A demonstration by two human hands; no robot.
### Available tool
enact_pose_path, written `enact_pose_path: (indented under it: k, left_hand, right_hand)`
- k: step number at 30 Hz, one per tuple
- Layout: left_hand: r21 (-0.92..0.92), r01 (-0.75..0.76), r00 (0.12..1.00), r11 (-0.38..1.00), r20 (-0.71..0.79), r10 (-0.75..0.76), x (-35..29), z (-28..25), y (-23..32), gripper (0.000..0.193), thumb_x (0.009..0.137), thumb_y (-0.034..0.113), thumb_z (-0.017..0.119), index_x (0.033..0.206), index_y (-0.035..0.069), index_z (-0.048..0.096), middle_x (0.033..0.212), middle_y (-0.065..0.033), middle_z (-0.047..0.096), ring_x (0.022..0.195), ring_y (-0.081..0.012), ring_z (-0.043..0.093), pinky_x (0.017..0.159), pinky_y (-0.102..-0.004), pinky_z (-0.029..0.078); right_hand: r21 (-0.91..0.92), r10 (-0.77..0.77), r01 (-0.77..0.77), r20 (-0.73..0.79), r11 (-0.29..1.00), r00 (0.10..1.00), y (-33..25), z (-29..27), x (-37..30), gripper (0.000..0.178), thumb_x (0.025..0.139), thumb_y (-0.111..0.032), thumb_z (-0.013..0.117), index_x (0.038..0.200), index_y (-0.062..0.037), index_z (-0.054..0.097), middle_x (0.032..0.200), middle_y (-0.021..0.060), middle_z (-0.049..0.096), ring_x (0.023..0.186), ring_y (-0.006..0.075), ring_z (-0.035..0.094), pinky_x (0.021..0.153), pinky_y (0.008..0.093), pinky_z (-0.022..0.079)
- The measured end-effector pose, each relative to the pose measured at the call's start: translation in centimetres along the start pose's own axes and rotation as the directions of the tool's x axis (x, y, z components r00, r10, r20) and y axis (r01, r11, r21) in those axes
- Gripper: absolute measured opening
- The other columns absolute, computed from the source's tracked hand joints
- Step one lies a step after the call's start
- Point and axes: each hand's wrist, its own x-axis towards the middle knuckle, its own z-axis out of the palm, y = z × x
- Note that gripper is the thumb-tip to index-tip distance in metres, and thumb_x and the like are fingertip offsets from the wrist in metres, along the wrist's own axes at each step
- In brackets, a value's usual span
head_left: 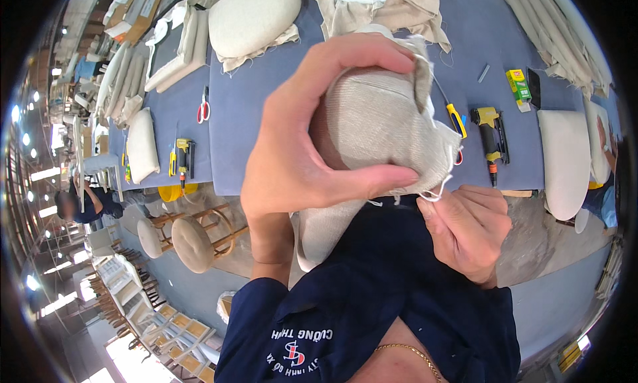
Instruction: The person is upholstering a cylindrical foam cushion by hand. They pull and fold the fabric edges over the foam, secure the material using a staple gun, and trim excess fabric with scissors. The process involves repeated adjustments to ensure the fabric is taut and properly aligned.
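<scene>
A padded piece covered in beige woven fabric (379,120) is raised in front of me, its end toward the head camera. My left hand (289,137) curves round this end, thumb below and fingers above, closed on it. A raw fabric edge with loose white threads (435,195) hangs at its right side. My right hand (468,230) is closed in a pinch at those threads, just below the edge. The pinched fingertips partly hide what lies between them. Behind the padded piece, a yellow-handled screwdriver (456,119) lies on the blue-grey table (259,117).
A yellow-and-black staple gun (490,140) and a green-yellow box (518,89) lie to the right. Red-handled scissors (203,109) and another staple gun (184,158) are left. Padded seats (256,17) and folded fabric (558,30) line the far side. Round stools (193,243) stand left.
</scene>
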Motion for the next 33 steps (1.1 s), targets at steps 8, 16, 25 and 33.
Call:
enact_pose_path:
  k: [8,16,25,33]
  left_hand:
    - [-0.060,0.005,1.000,0.998,-0.024,-0.007,-0.3,0.5,-0.1,0.080,0.046,0.014,0.098,0.118,-0.002,0.067,0.123,-0.0150,0.066,0.118,-0.0239,0.062,0.106,-0.0352,0.043]
    - [-0.082,-0.011,1.000,0.997,-0.016,0.010,-0.4,0.8,-0.6,0.078,0.050,0.013,0.098,0.119,-0.002,0.066,0.122,-0.0137,0.065,0.116,-0.0234,0.062,0.104,-0.0352,0.045]
    - [-0.080,-0.037,0.999,0.996,-0.021,0.036,-0.3,1.0,-0.6,0.077,0.053,0.012,0.096,0.121,-0.002,0.064,0.123,-0.0146,0.065,0.117,-0.0253,0.063,0.105,-0.0370,0.045]
    - [-0.047,-0.053,0.999,0.997,-0.003,0.053,-0.4,0.9,-0.5,0.069,0.055,0.010,0.082,0.120,-0.004,0.064,0.123,-0.0142,0.064,0.116,-0.0245,0.063,0.104,-0.0370,0.045]
  right_hand:
    - [-0.018,0.009,-0.007,0.098,1.000,0.995,-0.9,-1.8,1.3,0.022,0.078,0.009,0.074,0.100,0.0131,0.073,0.061,0.0121,0.062,0.044,0.0231,0.058,0.047,0.0300,0.043]
    - [0.016,-0.032,0.031,0.059,0.999,0.998,0.0,-1.6,1.5,0.027,0.077,0.008,0.075,0.103,0.0130,0.072,0.067,0.0143,0.069,0.050,0.0234,0.064,0.051,0.0301,0.048]
    - [0.005,-0.005,0.005,0.057,1.000,0.998,-0.1,-1.7,1.6,0.026,0.076,0.007,0.072,0.101,0.0126,0.072,0.071,0.0156,0.070,0.057,0.0261,0.070,0.057,0.0322,0.054]
    - [-0.020,-0.006,0.007,0.025,1.000,1.000,-0.4,-1.0,2.0,0.013,0.077,0.007,0.070,0.089,0.0105,0.071,0.067,0.0159,0.067,0.054,0.0272,0.068,0.053,0.0329,0.053]
